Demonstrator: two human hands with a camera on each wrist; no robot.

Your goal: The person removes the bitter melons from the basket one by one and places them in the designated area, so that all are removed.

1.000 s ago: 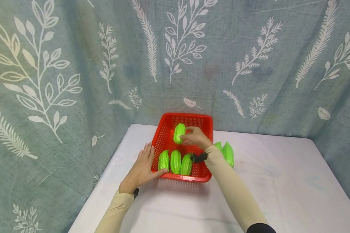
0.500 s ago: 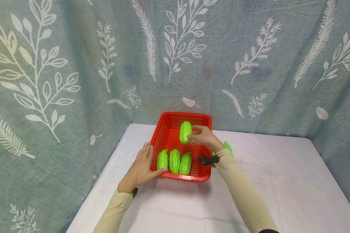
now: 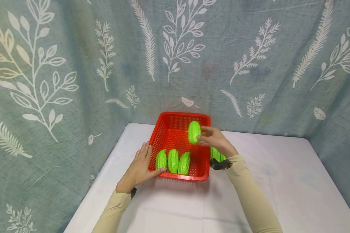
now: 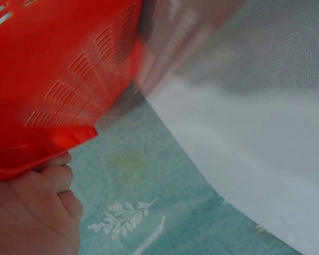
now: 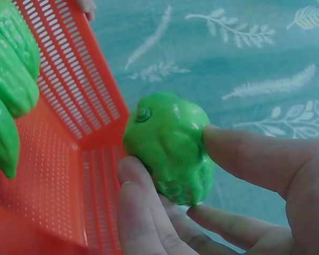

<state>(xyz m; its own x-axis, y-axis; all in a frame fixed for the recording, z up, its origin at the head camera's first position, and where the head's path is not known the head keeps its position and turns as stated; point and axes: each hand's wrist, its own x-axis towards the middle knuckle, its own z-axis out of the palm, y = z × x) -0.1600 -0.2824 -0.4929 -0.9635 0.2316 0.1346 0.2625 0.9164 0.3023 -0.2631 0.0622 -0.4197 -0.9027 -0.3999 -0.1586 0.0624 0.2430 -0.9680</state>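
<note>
- The right hand (image 3: 215,139) pinches a green gourd (image 3: 194,132) between thumb and fingertips (image 5: 149,196), holding it upright above the far right part of the red basket (image 3: 179,118).
- In the right wrist view the thumb presses one side of the gourd and the other fingers curl round its lower side; the gourd is clear of the basket floor.
- The left hand (image 3: 138,168) lies flat on the white table (image 3: 280,181) with its fingers straight, touching the basket's near left corner; the thumb reaches along the near rim.
- In the left wrist view the fingers sit under the rim of the basket; that picture is blurred.
- Three green gourds (image 3: 173,160) lie side by side in the basket against its near wall, touching one another.
- More green gourds (image 3: 215,154) lie on the table just right of the basket, partly hidden behind the right wrist.
- A blue-green cloth with white leaf prints (image 3: 75,64) hangs behind and to the left of the table.
</note>
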